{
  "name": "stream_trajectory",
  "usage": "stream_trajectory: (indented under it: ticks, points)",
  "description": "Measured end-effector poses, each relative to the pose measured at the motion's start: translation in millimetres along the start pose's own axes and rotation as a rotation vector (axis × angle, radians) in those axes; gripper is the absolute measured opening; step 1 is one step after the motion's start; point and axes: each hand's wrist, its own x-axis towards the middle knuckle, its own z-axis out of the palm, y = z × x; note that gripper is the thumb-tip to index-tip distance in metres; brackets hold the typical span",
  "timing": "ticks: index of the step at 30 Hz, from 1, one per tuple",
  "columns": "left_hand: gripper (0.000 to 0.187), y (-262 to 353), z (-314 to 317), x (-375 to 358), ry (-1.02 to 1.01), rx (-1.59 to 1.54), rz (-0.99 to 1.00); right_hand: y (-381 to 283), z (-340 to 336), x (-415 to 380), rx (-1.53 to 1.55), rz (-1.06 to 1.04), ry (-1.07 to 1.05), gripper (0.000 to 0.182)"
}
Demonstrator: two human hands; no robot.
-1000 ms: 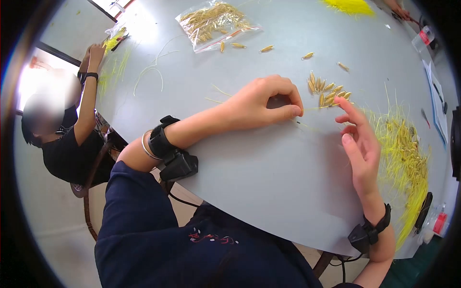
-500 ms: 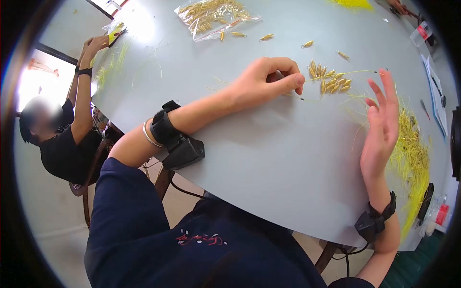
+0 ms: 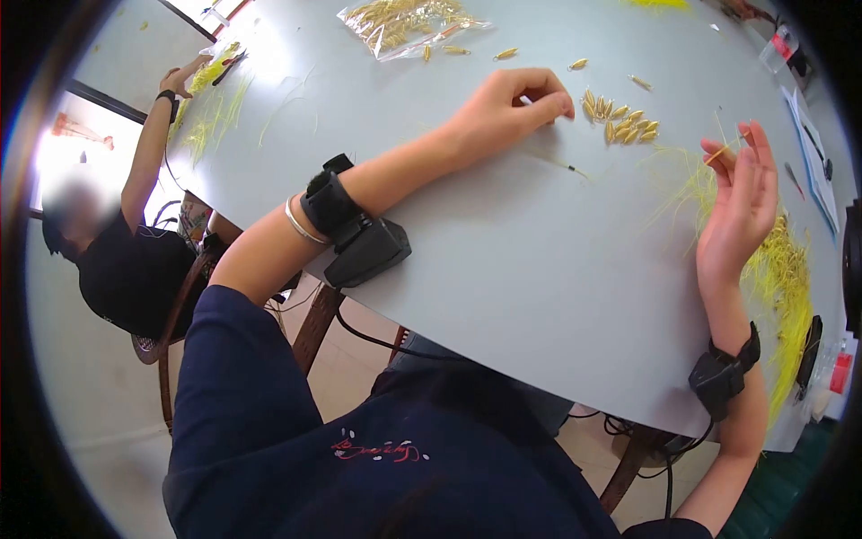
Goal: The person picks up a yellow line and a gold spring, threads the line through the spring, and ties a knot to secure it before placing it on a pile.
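Note:
My left hand (image 3: 516,112) hovers over the middle of the table, with the fingers curled and thumb and forefinger close together. What it holds, if anything, I cannot make out. Below it, a thin pale strand with a small black bead (image 3: 572,168) shows against the table. To its right lies a cluster of small gold spindle-shaped pieces (image 3: 621,124). My right hand (image 3: 738,193) is raised at the right, its thumb and fingers pinching a thin yellow strand (image 3: 719,130). Loose yellow-green strands (image 3: 687,193) spread beside and behind it.
A clear bag of gold pieces (image 3: 409,27) lies at the back, with several single pieces before it. A pile of yellow strands with gold pieces (image 3: 781,278) lies along the right. A clipboard (image 3: 813,157) is beyond. At the left, a person (image 3: 135,260) reaches toward scissors (image 3: 230,67).
The strand stretched between my hands no longer shows. My right hand has moved slightly right and its fingers have folded in. At the left, the person's hands have moved off the scissors.

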Motion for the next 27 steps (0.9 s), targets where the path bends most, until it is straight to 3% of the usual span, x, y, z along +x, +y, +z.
stream_trajectory:
  ticks: [5,9,12,18,27]
  points:
    - [0.021,-12,6,4,0.282,0.049,-0.031,16,-3,6,-0.109,0.049,-0.001,0.037]
    - [0.032,-17,8,15,0.275,0.241,0.071,23,-8,9,-0.117,0.173,-0.07,0.035]
    - [0.03,-15,13,23,0.233,0.426,0.086,22,-5,9,-0.156,0.177,-0.122,0.032]
    - [0.025,-10,12,25,0.188,0.381,-0.036,17,1,9,-0.227,0.229,-0.294,0.026]
    - [0.028,-9,4,24,0.219,0.045,-0.094,12,-3,12,-0.333,0.258,-0.289,0.019]
